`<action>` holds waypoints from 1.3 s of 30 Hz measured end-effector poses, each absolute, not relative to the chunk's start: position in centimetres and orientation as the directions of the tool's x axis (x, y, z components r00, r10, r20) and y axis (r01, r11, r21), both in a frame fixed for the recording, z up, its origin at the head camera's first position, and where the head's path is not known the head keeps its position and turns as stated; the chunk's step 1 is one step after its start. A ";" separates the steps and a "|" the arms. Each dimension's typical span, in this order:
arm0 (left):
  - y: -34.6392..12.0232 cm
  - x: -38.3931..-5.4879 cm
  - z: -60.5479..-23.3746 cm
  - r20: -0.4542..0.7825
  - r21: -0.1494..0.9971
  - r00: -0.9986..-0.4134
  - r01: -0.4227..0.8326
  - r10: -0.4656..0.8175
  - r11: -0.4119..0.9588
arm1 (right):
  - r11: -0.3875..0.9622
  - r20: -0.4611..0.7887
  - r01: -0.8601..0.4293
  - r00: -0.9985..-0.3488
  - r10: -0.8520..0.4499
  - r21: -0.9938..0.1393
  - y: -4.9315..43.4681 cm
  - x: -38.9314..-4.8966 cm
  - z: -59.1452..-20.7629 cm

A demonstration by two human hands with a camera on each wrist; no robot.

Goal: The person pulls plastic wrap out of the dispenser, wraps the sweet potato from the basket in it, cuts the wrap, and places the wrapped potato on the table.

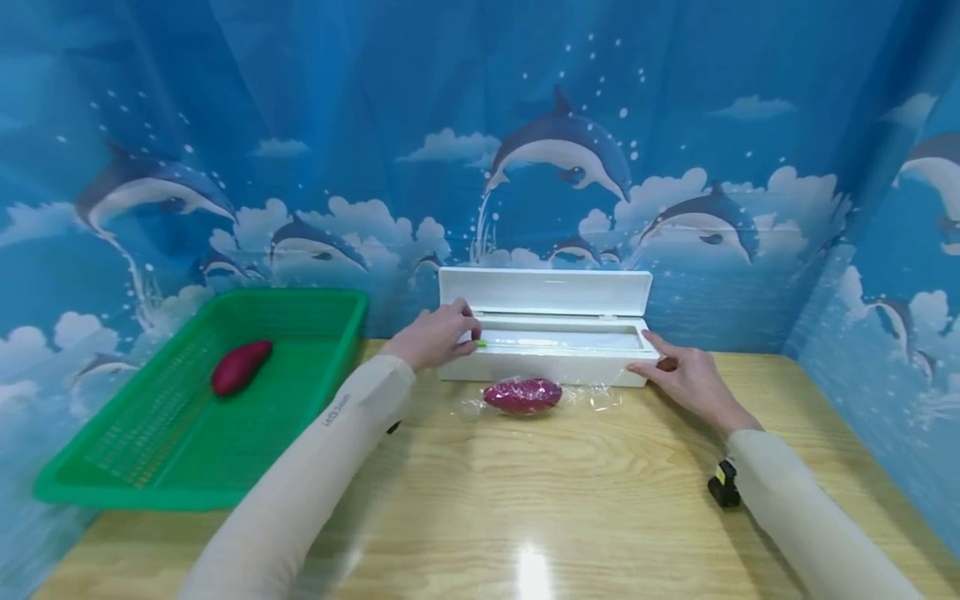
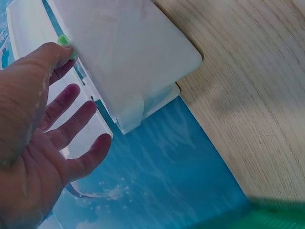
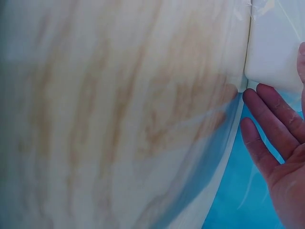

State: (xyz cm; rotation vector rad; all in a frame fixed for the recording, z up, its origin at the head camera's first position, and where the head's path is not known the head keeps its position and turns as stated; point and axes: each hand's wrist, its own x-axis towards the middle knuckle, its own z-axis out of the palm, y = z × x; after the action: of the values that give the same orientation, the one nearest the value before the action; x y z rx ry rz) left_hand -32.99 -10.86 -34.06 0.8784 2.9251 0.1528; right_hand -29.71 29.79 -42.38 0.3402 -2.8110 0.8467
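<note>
Head: the left hand (image 1: 438,336) pinched the green tab (image 1: 482,342) near the left end of the white box (image 1: 551,367), whose long axis ran crosswise to the right hand (image 1: 690,379); 1 film-wrapped purple tuber (image 1: 522,396) lay just in front. Left wrist: 3 fingers (image 2: 86,114) spread free. Right wrist: partly cropped, the right grip seemingly held the box's end.

- A wood-grained table (image 1: 540,492) is seen, with a bright glare (image 1: 533,575) reflected from its surface at the lower middle of the head view.
- At the left, a green basket (image 1: 135,500) with a perforated floor is set; a green edge is also caught, blurred, in the left wrist view.
- The back and right are covered by a blue curtain (image 1: 390,100), printed with leaping dolphins (image 1: 558,137) and white clouds (image 1: 453,148).
</note>
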 end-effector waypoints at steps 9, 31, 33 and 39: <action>-13.2 -32.9 -33.8 -0.075 0.075 -0.864 0.494 0.499 0.866 | 0.808 0.235 -0.259 -0.960 -0.153 -0.529 30.1 -29.6 -42.2; -13.5 -31.9 -32.9 -0.075 0.048 -0.894 0.439 0.441 0.897 | 0.832 0.182 -0.260 -0.964 -0.194 -0.489 29.5 -29.6 -41.8; -12.4 -31.6 -32.8 -0.055 0.101 -0.881 0.463 0.470 0.881 | 0.844 0.153 -0.256 -0.966 -0.208 -0.471 29.4 -29.4 -41.3; -10.0 -30.9 -33.8 0.018 0.114 -0.856 0.515 0.516 0.850 | 0.879 0.114 -0.279 -0.960 -0.255 -0.387 28.8 -28.5 -38.7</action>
State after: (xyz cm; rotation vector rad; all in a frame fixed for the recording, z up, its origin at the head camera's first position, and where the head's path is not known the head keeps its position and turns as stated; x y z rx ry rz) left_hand -30.91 -9.97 -33.79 0.8385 3.0085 0.1789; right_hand -28.54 28.81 -38.72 0.4252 -2.9869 0.6292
